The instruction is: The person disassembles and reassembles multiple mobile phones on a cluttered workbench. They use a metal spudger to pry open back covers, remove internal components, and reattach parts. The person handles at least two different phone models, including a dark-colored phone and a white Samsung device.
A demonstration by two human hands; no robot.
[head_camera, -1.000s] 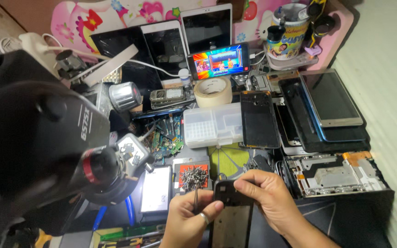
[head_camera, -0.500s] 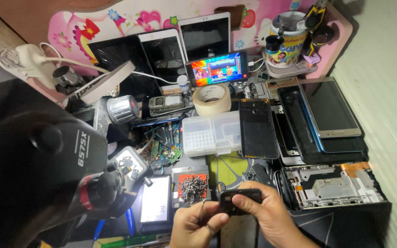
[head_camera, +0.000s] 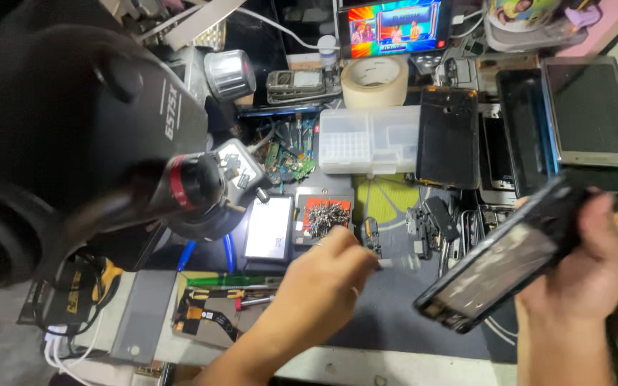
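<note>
A crowded phone-repair bench (head_camera: pixel 395 329) carries boards, screens and a parts tray. The right hand (head_camera: pixel 574 279) is clamped around a dark phone (head_camera: pixel 502 261), raised at near right, its long axis slanting from near-left up to far-right. The left hand (head_camera: pixel 323 282), just left of it, pinches a thin tool (head_camera: pixel 395 263) aimed at the phone's lower end.

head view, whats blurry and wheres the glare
Head view: the right hand and the dark phone it holds are motion-smeared, as is the thin tool in the left hand; the microscope looms out of focus at left; glare comes off the lit phone screen and the white panel.
</note>
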